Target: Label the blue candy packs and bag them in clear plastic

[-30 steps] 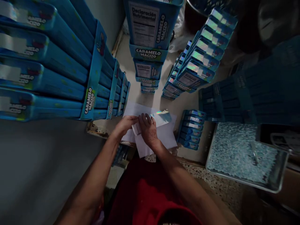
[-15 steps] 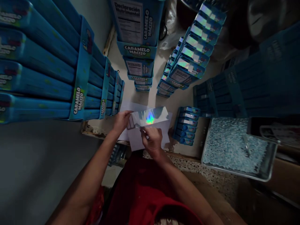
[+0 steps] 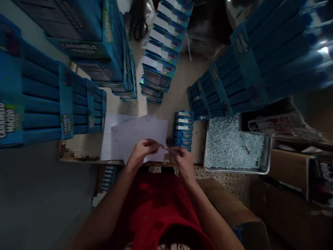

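My left hand (image 3: 144,150) is closed in a pinch over the front of the white paper sheets (image 3: 135,130). Facing it, my right hand (image 3: 183,161) also pinches with thumb and forefinger. Between the two sets of fingertips is a small, thin thing, too small and dim to name. The sheets overlap one another near the table's front edge. Just beyond my right hand, a short row of small blue boxes (image 3: 183,126) stands on the table, its near end close to my knuckles.
Tall stacks of blue cartons rise at left (image 3: 49,100), centre (image 3: 161,66) and right (image 3: 229,80). A metal tray (image 3: 265,161) of pale blue and white pieces, with a scoop (image 3: 245,143) in it, sits at right. Dark scissors (image 3: 139,27) lie at the back. Cardboard boxes (image 3: 288,180) stand lower right.
The shiny rainbow-reflecting piece both hands held over the paper is no longer seen. My hands are now nearer the front edge, fingertips facing each other. The whole view has shifted.
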`<state>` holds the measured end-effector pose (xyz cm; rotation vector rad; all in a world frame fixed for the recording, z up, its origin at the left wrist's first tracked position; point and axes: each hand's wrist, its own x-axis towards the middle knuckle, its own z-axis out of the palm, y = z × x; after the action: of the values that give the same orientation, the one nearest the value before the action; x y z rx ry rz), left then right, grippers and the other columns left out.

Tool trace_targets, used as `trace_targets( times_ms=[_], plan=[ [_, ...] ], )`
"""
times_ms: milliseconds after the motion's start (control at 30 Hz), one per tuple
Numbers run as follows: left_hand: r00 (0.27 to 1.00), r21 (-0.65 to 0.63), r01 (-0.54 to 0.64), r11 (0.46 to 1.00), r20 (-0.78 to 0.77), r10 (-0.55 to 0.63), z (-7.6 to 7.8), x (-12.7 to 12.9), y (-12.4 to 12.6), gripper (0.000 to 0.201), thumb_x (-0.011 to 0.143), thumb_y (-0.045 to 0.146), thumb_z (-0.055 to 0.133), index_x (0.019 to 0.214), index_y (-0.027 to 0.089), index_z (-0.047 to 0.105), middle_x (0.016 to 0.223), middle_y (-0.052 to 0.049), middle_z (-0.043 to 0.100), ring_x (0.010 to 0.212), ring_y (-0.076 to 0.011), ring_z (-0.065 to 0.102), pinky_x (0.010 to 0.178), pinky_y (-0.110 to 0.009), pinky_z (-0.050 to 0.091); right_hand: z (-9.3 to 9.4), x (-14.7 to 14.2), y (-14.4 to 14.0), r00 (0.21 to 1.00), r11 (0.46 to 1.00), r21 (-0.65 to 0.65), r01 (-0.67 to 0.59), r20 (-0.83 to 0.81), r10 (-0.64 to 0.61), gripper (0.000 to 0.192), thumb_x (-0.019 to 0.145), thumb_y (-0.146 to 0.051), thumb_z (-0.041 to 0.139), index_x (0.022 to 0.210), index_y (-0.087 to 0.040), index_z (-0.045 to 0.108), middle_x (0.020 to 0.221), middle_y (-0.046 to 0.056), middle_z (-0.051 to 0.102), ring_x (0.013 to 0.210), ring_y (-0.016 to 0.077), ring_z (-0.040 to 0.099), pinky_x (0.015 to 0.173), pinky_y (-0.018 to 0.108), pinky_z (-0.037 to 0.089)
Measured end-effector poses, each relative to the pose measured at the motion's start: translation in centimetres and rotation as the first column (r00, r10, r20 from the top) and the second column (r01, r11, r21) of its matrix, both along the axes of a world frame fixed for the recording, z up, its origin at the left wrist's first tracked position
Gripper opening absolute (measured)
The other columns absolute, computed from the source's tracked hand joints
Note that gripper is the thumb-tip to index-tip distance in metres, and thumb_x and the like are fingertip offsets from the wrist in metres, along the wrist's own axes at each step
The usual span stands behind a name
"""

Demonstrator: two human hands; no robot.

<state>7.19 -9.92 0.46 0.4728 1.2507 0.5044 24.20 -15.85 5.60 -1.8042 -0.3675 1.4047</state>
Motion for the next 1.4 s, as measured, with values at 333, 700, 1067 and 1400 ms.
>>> trace_targets(
  times_ms=[333,700,1067,1400],
  plan=[
    [0.993,0.092,-0.026,0.995,-0.112,0.037,1.2,8.0,1.3,0.034,0.062,0.044,0.091,0.074,0.016,0.076,0.067,-0.003,0.071,0.064,-0.0139,0.064,0.064,-0.026,0.055,-2.9,6.4,1.5,0.835,0.999,-0.003,-0.034,0.550,0.030,0.038,0.081,-0.054,0.069,0.087,-0.019,0.084,0.071,0.003,0.074,0.063,0.0189,0.061,0.063,0.029,0.044],
    [0.969,0.148,-0.060,0.987,-0.231,0.093,-1.4,10.5,3.1,0.026,0.063,0.038,0.086,0.075,0.018,0.075,0.067,-0.002,0.070,0.064,-0.0170,0.066,0.065,-0.031,0.055,-4.4,7.7,4.7,0.675,0.975,-0.186,-0.119,0.706,0.216,0.034,0.085,-0.053,0.065,0.085,-0.024,0.083,0.070,0.005,0.075,0.066,0.0235,0.066,0.060,0.030,0.035],
    [0.968,0.005,-0.186,0.983,-0.172,0.184,-5.7,11.4,2.2,0.051,0.057,0.042,0.088,0.097,0.018,0.069,0.082,-0.002,0.072,0.071,-0.0160,0.067,0.068,-0.029,0.054,-6.4,10.8,4.6,0.757,0.987,-0.158,-0.025,0.642,0.122,0.050,0.065,-0.058,0.083,0.091,-0.019,0.065,0.071,0.003,0.069,0.069,0.0234,0.067,0.061,0.032,0.046],
    [0.975,0.227,0.025,0.973,-0.222,0.027,0.7,8.2,-1.1,0.044,0.083,0.058,0.071,0.102,0.019,0.074,0.090,-0.005,0.074,0.076,-0.0170,0.068,0.071,-0.030,0.056,-2.2,9.0,3.2,0.919,0.989,0.067,0.135,0.365,-0.150,0.042,0.077,-0.058,0.075,0.090,-0.021,0.060,0.077,0.003,0.069,0.064,0.0219,0.067,0.056,0.034,0.053]
  ],
)
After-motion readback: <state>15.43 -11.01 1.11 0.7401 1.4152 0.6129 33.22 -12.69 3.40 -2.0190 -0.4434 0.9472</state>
